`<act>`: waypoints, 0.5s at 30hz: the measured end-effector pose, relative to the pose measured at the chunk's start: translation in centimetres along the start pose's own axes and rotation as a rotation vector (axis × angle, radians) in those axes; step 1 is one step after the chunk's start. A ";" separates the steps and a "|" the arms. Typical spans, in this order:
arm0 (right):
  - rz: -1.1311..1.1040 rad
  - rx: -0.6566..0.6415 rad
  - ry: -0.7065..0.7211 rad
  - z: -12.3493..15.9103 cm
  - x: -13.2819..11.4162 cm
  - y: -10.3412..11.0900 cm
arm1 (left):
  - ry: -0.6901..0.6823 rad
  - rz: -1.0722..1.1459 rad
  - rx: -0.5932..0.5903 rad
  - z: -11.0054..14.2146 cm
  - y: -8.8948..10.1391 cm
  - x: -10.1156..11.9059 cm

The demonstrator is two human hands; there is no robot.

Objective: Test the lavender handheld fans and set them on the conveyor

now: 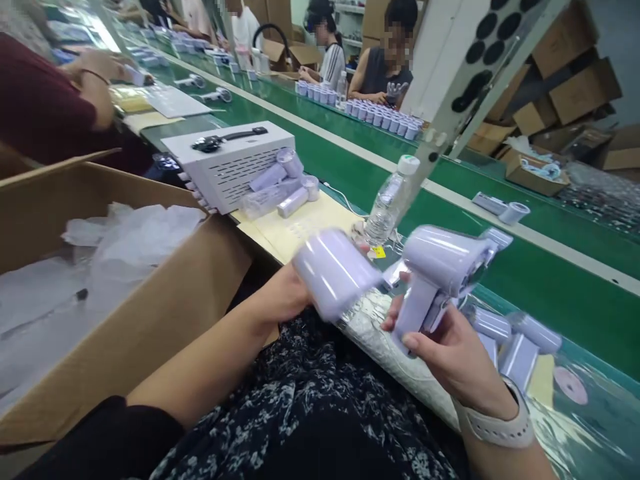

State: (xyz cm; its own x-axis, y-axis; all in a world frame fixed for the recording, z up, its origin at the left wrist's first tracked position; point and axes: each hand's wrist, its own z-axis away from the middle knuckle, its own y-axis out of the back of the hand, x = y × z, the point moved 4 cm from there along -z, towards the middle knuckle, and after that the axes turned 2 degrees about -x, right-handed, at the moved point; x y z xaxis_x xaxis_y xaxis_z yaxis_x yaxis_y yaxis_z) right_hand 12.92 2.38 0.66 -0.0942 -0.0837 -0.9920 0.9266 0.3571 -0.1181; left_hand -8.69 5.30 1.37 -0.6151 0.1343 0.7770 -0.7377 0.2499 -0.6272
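My left hand [287, 293] grips a glossy lavender plastic shell [337, 273], smeared by motion and broad and rounded. Most of that hand's fingers are hidden behind the shell. To its right, my right hand [450, 343], with a pale watch strap at the wrist, is wrapped round the handle of a lavender hair dryer body [443, 257]. Its barrel points up and its far end looks open, with dark parts inside. The two pieces are held close together above the bench edge; whether they touch I cannot tell.
On my left stands a cardboard box [165, 313] holding white plastic bags [145, 233]. A vented white metal case [230, 160], lavender parts [295, 200] and a clear bottle [390, 200] are ahead. More lavender bodies [520, 353] lie right. Across the green conveyor [340, 143], people sit working.
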 end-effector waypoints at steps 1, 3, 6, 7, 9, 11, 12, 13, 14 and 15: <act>-0.004 0.092 0.012 0.7 -0.1 1.2 | -0.015 -0.006 0.013 -0.8 -0.2 -0.7; -0.063 0.243 0.034 1.9 -0.2 2.9 | 0.014 0.031 0.004 -2.2 -1.2 -2.4; -0.228 0.327 0.035 3.3 0.1 3.8 | 0.150 0.122 -0.087 -2.7 -4.0 -5.0; -0.268 0.335 0.032 3.7 0.3 3.9 | 0.184 0.133 -0.123 -2.6 -4.9 -5.5; -0.310 0.339 0.026 4.6 0.6 4.1 | 0.212 0.122 -0.174 -2.2 -6.4 -6.3; -0.327 0.335 0.033 5.2 0.8 4.3 | 0.218 0.112 -0.218 -2.0 -7.4 -6.7; -0.330 0.330 0.039 5.4 0.9 4.3 | 0.224 0.117 -0.239 -1.9 -7.7 -6.9; -0.328 0.325 0.047 5.5 1.0 4.3 | 0.233 0.126 -0.251 -1.9 -8.0 -7.1; -0.320 0.324 0.051 5.4 1.0 4.3 | 0.243 0.139 -0.255 -2.0 -8.2 -7.3; -0.310 0.326 0.051 5.3 1.1 4.3 | 0.251 0.149 -0.244 -2.0 -8.2 -7.5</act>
State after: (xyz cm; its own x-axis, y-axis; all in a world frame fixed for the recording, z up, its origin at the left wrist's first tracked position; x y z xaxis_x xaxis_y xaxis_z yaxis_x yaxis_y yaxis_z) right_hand 18.76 -1.05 -0.72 -0.3953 -0.0916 -0.9140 0.9174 0.0100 -0.3978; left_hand 2.56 4.16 0.84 -0.6011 0.4095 0.6863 -0.5386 0.4269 -0.7264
